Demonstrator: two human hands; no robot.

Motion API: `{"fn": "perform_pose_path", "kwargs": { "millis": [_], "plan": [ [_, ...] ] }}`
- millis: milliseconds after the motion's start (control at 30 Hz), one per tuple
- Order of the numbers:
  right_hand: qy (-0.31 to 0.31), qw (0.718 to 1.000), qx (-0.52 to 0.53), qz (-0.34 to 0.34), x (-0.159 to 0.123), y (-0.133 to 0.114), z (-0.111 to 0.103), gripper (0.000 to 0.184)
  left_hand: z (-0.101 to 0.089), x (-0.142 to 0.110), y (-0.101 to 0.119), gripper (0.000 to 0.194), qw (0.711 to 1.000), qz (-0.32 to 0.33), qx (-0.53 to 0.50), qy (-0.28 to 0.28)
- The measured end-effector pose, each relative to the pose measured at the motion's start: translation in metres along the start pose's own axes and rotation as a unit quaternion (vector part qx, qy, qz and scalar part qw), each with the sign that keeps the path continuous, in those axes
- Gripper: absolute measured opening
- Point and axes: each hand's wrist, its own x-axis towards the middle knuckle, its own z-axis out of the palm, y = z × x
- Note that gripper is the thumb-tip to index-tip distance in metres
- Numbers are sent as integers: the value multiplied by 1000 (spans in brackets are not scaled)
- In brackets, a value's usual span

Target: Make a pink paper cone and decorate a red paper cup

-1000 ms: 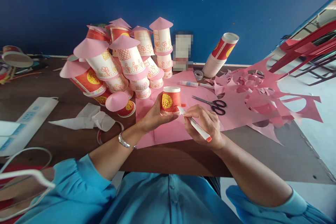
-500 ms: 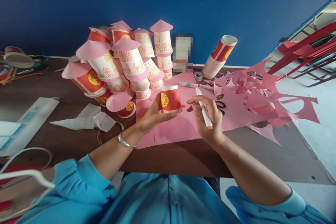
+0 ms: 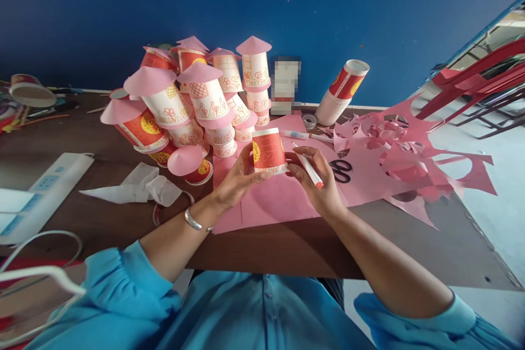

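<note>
My left hand [image 3: 240, 179] is closed around the left side of a red paper cup [image 3: 268, 153] with a gold emblem and a drawn-on white band along its lower edge. In my right hand [image 3: 322, 183] lies a white marker [image 3: 307, 167] with an orange-red end, slanting across the fingers. The fingertips of that hand touch the cup's lower right side. Under both hands spreads a pink paper sheet [image 3: 279, 202]. Just left stand several decorated cups with pink cone tops, such as a white flowered cup [image 3: 207, 99].
Black-handled scissors [image 3: 341, 171] lie right of my right hand. Behind are another marker [image 3: 295, 134], a tape roll [image 3: 309, 120] and a leaning cup stack [image 3: 342, 93]. Cut pink scraps [image 3: 410, 158] cover the right side. Crumpled white tissue [image 3: 143, 185] and a power strip [image 3: 49, 191] lie left.
My right hand has moved left with the marker, and its fingertips now meet the cup. The cup has turned slightly in my left hand.
</note>
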Motion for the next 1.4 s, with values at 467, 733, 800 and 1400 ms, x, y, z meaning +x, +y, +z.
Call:
{"fn": "perform_pose_path", "kwargs": {
  "millis": [467, 733, 800, 1400],
  "plan": [
    [21, 998, 49, 33, 5, 8, 0, 54, -1, 2, -1, 78, 997, 46, 59, -4],
    [45, 982, -163, -80, -1, 6, -1, 47, -2, -2, -3, 72, 984, 39, 174, -25],
    [29, 978, -182, -95, -3, 3, 0, 47, -2, -3, -5, 81, 988, 28, 154, -11],
    [-5, 971, -174, -166, -5, -2, 4, 35, -6, -3, -4, 85, 996, -72, 3, -54]
  ]
}}
